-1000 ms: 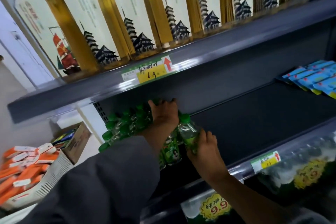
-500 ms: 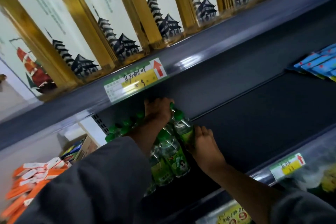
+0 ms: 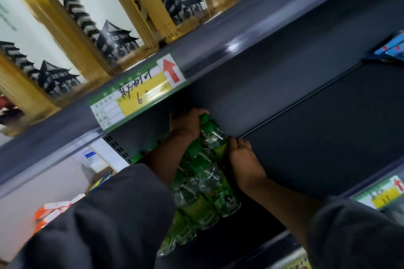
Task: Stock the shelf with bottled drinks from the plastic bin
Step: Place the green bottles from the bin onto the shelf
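Observation:
Several green-capped bottles with green labels [image 3: 209,183] stand in rows at the left end of the dark shelf [image 3: 328,137]. My left hand [image 3: 185,123] reaches deep over them, its fingers curled round the neck of the rearmost bottle [image 3: 213,135] by the back wall. My right hand [image 3: 242,159] lies against the right side of the bottle row with straight fingers pressing on it. Dark sleeves cover both forearms. The plastic bin is out of view.
Gold and white boxes [image 3: 87,17] fill the shelf above, whose edge carries a yellow price tag [image 3: 140,94]. Blue packets [image 3: 393,50] lie at the shelf's far right. Orange and white packs [image 3: 52,209] sit low on the left. Another price tag [image 3: 382,192] marks the front rail.
The view has swung closer and tilted. My left hand has moved to the rearmost bottle's neck, and my right hand has slid further back along the right side of the row.

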Available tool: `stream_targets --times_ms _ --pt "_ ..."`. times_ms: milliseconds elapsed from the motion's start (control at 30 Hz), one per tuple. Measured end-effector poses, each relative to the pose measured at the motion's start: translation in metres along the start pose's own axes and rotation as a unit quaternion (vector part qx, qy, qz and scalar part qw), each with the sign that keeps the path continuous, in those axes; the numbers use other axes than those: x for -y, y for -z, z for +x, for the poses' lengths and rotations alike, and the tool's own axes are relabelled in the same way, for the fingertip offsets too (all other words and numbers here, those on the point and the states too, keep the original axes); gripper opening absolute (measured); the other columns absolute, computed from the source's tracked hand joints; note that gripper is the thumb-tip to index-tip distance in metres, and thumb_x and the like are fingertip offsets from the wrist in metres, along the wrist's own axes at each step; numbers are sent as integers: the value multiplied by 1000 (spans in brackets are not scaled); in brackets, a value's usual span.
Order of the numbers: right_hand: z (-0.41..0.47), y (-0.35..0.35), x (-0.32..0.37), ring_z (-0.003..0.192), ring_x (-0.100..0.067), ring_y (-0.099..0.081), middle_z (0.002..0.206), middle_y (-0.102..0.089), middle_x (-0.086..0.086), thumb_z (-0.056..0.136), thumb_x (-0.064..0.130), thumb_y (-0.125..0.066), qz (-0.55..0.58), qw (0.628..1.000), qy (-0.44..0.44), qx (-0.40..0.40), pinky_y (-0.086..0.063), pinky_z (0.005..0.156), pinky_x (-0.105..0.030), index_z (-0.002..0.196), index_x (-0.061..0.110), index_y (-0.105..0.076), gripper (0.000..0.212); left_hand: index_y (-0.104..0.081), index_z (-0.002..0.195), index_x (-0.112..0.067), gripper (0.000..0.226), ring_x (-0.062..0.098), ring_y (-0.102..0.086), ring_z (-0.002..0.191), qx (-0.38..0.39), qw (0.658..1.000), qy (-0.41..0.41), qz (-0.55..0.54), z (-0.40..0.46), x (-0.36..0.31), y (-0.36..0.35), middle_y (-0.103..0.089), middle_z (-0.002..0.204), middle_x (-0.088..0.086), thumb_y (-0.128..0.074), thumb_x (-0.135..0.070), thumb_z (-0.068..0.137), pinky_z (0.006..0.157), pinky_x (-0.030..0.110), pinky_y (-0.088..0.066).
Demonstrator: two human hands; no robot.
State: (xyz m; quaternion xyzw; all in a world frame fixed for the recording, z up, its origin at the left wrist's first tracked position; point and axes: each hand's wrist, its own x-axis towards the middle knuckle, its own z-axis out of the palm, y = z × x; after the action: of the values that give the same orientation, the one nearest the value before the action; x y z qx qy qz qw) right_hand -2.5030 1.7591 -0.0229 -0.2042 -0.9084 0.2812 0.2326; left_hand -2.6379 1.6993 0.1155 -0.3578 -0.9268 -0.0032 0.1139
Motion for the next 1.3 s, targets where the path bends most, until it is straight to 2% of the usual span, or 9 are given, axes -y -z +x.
stream_targets --times_ms 200,333,467,633,767,900,1033,1167,1300 --pt "10 1 -2 130 -35 -36 140 -42 -17 87 2 -63 22 1000 3 3 -39 106 -41 144 7 -31 65 -53 139 -44 60 31 -49 134 -1 1000 -7 1 0 2 -1 -56 144 0 -56 -14 87 111 46 -40" --pt "2 11 -7 127 -37 -44 137 -47 -19 88 16 -69 42 998 -8 40 -40 103 -40 144 8 -33 68 -54 136 -46 51 28 -57 126 -38 999 -19 7 -11 -3 1 -63 136 -2 -54 -21 92 104 44 -47" --pt "-20 39 -21 135 -38 -38 147 -39 -18 91 24 -69 -1 999 25 46 -38 108 -42 158 7 -13 88 -54 139 -40 45 33 -60 121 -111 992 23 52 -34 -17 11 -63 135 4 -52 -23 97 101 43 -49" --pt "-46 89 -40 131 -34 -39 142 -44 -13 95 44 -62 -80 996 37 -5 -47 97 -44 155 9 -25 78 -56 136 -34 47 37 -60 112 -178 982 3 63 -70 -51 17 -64 128 6 -54 -19 92 95 48 -49" --pt "-72 128 -52 126 -34 -43 134 -51 -14 93 48 -60 -140 988 36 -48 -50 94 -43 147 6 -38 72 -56 136 -31 46 33 -53 113 -190 980 -14 52 -105 -92 21 -60 129 3 -57 -32 89 93 45 -43" --pt "-112 175 -77 119 -36 -50 127 -57 -16 90 45 -63 -194 978 18 -78 -51 92 -44 139 4 -49 65 -60 131 -29 45 30 -56 111 -187 982 -25 3 -141 -148 17 -62 124 3 -56 -35 87 92 42 -44" --pt "-168 223 -119 113 -38 -52 122 -59 -17 91 39 -63 -228 968 -14 -107 -51 90 -46 127 5 -57 51 -58 133 -30 47 27 -54 116 -157 983 -74 -54 -175 -215 4 -61 127 2 -56 -41 88 97 41 -42" --pt "-238 267 -175 114 -42 -54 118 -60 -19 89 28 -69 -225 961 -90 -131 -53 83 -46 119 2 -61 40 -55 135 -31 49 26 -52 118 -131 980 -123 -89 -202 -290 2 -59 129 1 -54 -45 88 97 41 -40" --pt "-307 307 -231 110 -41 -55 121 -58 -17 88 27 -69 -252 950 -147 -107 -54 84 -45 123 5 -60 43 -58 129 -29 44 28 -52 114 -101 969 -179 -136 -236 -365 -8 -59 123 3 -54 -45 88 94 40 -42"
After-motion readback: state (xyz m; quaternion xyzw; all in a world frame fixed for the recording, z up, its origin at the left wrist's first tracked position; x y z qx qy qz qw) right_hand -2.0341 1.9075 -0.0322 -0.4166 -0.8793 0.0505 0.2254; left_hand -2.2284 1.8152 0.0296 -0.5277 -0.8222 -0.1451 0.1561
